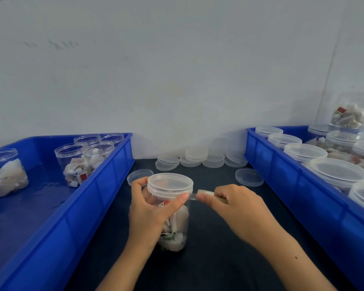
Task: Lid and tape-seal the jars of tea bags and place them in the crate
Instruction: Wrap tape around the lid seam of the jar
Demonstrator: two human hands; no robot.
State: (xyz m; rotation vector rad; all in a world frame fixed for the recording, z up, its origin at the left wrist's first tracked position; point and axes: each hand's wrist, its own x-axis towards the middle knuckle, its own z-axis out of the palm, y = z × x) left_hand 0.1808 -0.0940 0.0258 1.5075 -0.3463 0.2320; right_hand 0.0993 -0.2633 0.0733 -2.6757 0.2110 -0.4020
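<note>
Our right hand (233, 203) pinches a tape roll (207, 195), a short strip running left to the jar (172, 208) just under its lid (170, 183). Our left hand (150, 208) wraps the upright jar, thumb pressing the tape's end; we judge winding comes next.

No text can be read; the red tags (82, 177) on the tea bags are too blurred.

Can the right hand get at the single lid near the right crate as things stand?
Probably not yet. The lid lies open on the table just beyond the right hand, nothing between, but that hand is pinching tape stretched to the jar the left hand grips.
</note>
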